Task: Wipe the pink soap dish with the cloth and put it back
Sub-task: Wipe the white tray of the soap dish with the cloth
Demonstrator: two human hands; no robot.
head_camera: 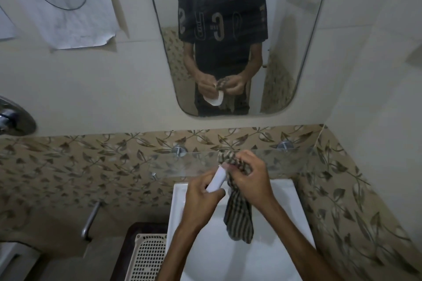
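Above the white washbasin [180,207], both hands meet in mid-air, just in front of the glass shelf [285,162] that is fixed to the leaf-patterned tile band. The left hand [201,191] is clamped around the lower part of the soap dish [218,178], which is turned on edge so that only its pale rim and side show (it looks almost white in this light rather than pink). The right hand [249,178] is closed on a bunched part of the striped cloth [239,219], pressing it against the upper end of the dish; the loose rest of the cloth hangs down over the basin. On the wall behind, the mirror [296,29] reflects the person in a dark printed shirt, holding the dish and cloth at waist height. Lower left, beside the basin, stands a cream perforated plastic basket [148,258], and a metal grab bar [90,221] is mounted on the wall near it.
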